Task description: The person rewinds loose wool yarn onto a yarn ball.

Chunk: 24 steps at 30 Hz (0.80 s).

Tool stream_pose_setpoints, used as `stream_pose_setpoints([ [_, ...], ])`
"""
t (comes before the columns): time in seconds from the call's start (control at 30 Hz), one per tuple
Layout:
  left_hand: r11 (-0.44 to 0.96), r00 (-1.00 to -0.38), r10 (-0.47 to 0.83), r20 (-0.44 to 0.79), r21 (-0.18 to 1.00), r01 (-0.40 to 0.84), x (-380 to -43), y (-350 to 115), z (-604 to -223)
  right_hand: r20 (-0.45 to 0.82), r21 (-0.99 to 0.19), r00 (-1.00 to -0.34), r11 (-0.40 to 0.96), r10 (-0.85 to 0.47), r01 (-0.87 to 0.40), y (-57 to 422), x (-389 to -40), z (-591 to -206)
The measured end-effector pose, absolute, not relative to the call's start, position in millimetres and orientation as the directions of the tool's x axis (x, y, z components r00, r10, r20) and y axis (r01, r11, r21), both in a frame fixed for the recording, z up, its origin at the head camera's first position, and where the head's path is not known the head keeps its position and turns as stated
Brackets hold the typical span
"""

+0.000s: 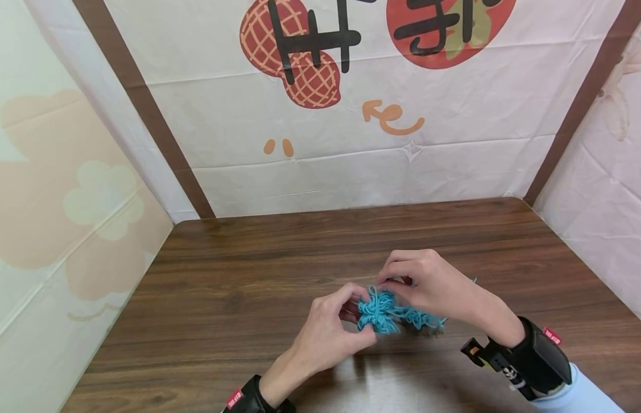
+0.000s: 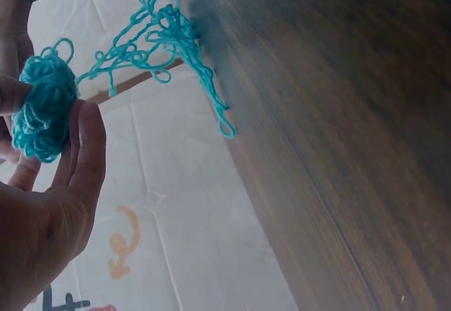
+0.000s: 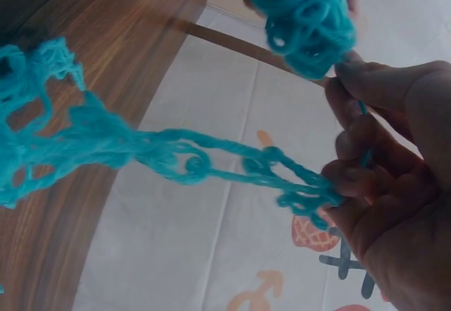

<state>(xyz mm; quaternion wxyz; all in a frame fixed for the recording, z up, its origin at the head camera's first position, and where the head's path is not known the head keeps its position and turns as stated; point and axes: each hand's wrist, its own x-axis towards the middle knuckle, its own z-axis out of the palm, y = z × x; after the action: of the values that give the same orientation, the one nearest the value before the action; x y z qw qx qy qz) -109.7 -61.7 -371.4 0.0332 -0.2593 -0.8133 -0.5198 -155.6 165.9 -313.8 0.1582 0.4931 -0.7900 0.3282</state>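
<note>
In the head view, the person's left hand [image 1: 333, 330] grips a turquoise yarn ball [image 1: 378, 312] at its three o'clock, between thumb and fingers. The right hand [image 1: 426, 281], at the ball's two o'clock, pinches a strand [image 3: 363, 106]. A looser tangle [image 1: 422, 318] trails toward three o'clock above the counter [image 1: 222, 321].

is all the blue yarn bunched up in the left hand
No, in the left wrist view a loose tangle of looped yarn trails away from the bundle that the left hand holds.
</note>
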Motion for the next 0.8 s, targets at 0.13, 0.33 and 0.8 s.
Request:
stream_pose_setpoints([
  [0.13,0.322,-0.858,0.402,0.32,0.828,0.459,-109.1,-62.3,-370.7,0.624,-0.341,-0.443,0.285,-0.644,-0.896,168.9,-160.7,-314.7],
  [0.33,0.323,-0.846,0.437,0.305,0.825,0.464,-108.3,-62.5,-370.9,0.654,-0.314,-0.456,0.331,-0.604,-0.89,177.3,-169.1,-316.6],
  [0.8,0.287,-0.813,0.501,0.297,0.829,0.48,-105.9,-59.6,-373.2,0.681,-0.294,-0.498,0.422,-0.537,-0.857,192.8,-180.5,-316.9],
])
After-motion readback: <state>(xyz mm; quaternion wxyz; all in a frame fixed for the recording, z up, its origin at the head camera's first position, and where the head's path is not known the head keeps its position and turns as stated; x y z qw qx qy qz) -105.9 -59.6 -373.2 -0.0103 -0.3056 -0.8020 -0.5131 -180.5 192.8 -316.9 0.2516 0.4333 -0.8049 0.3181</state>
